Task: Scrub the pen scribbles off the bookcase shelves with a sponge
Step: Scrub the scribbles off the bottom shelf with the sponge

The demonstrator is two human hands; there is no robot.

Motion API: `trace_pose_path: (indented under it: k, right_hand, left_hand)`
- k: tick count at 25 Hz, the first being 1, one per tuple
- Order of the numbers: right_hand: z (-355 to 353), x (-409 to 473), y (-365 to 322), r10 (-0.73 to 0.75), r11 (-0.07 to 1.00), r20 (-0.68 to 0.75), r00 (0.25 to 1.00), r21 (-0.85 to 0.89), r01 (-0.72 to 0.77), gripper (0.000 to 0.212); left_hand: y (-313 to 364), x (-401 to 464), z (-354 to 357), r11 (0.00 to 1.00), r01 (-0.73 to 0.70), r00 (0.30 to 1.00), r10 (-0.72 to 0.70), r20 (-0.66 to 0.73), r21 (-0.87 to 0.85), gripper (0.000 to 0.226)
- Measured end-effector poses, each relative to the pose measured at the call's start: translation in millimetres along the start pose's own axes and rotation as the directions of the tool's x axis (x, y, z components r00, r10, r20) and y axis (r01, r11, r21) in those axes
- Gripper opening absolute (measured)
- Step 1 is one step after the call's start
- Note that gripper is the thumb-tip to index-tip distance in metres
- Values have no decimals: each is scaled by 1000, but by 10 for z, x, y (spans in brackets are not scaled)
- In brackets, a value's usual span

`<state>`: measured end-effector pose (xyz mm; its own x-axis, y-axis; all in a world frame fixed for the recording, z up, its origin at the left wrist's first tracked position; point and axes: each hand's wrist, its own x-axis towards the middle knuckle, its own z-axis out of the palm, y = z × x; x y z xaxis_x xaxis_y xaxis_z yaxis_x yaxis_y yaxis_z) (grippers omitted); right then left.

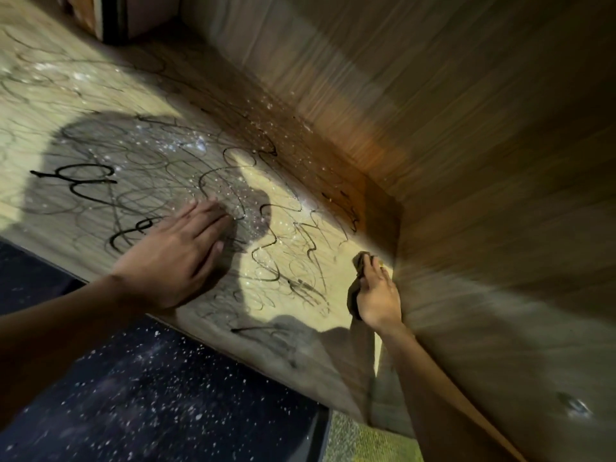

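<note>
While my left hand [180, 251] lies flat, fingers straight, bracing the shelf [50, 105], my right hand [375, 295] pinches the brown sponge [358, 261] near the side wall [500, 161]; firm, overlapping strokes should carry it across the wet pen scribbles [266, 228] beyond.

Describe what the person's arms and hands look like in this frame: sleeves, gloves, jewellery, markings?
Both forearms are bare up to the frame edge, with no sleeves in view. The left hand and the right hand wear no gloves, and no rings, watch or bands show on the fingers or wrists. The picture is motion-blurred, so fine marks cannot be ruled out.
</note>
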<state>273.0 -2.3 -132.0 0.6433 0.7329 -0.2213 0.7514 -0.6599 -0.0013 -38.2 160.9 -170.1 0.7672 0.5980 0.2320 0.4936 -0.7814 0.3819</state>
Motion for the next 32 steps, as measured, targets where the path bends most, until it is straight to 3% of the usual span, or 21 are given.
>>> trace_pose_path:
  k: [3, 6, 9, 10, 13, 15, 18, 19, 21, 22, 24, 26, 28, 30, 32]
  right_hand:
    - [-108, 426, -202, 160, 987, -12, 987, 8, -160, 55]
    - [-29, 158, -443, -61, 998, -29, 998, 11, 61, 59]
    - [-19, -335, -260, -265, 964, -30, 964, 25, 266, 57]
    - [-57, -282, -154, -249, 968, 1, 968, 0, 249, 57]
    - [-171, 184, -123, 34, 999, 56, 998, -30, -32, 57]
    - [-159, 289, -409, 53, 998, 10, 999, -20, -52, 63]
    - [15, -149, -613, -231, 972, -7, 973, 47, 231, 74]
    - [39, -355, -547, -347, 936, -19, 938, 49, 347, 71]
    - [10, -485, -292, -439, 898, -28, 898, 11, 439, 63]
    - [9, -400, -194, -394, 919, -27, 919, -9, 394, 62]
    - [-30, -69, -166, -148, 989, -35, 988, 0, 148, 61]
    - [-68, 96, -387, 40, 999, -51, 998, 36, -38, 64]
    - [15, -171, -619, -108, 992, -56, 993, 56, 111, 72]
    - [212, -679, -569, -410, 911, -25, 912, 41, 411, 66]
    - [243, -895, -274, -488, 872, -83, 869, -13, 489, 67]
  left_hand:
    - [31, 55, 33, 999, 9, 1000, -9, 15, 33, 62]
    - [5, 82, 61, 999, -5, 1000, 5, 10, 38, 61]
    - [7, 65, 64, 998, -3, 1000, 2, 14, 66, 60]
    - [-6, 69, 71, 998, -9, 1000, 9, 4, 64, 61]
    - [-15, 96, 112, 995, -69, 998, 67, 20, 76, 62]
    - [-28, 114, 117, 992, -100, 995, 97, 36, 82, 62]
    - [-21, 114, 123, 993, -90, 995, 86, 48, 71, 62]
    - [-16, 109, 125, 994, -86, 995, 82, 49, 70, 63]
    - [-23, 109, 119, 993, -90, 995, 87, 50, 72, 64]
    - [-30, 110, 115, 993, -95, 995, 92, 43, 70, 63]
    - [-20, 102, 107, 993, -96, 995, 94, 32, 62, 62]
    - [-7, 122, 108, 994, -93, 996, 91, 23, 64, 61]
    - [-20, 128, 121, 993, -104, 994, 102, 33, 65, 61]
    - [-25, 104, 129, 994, -90, 996, 89, 30, 62, 61]
    - [-25, 104, 120, 994, -93, 995, 92, 24, 61, 61]
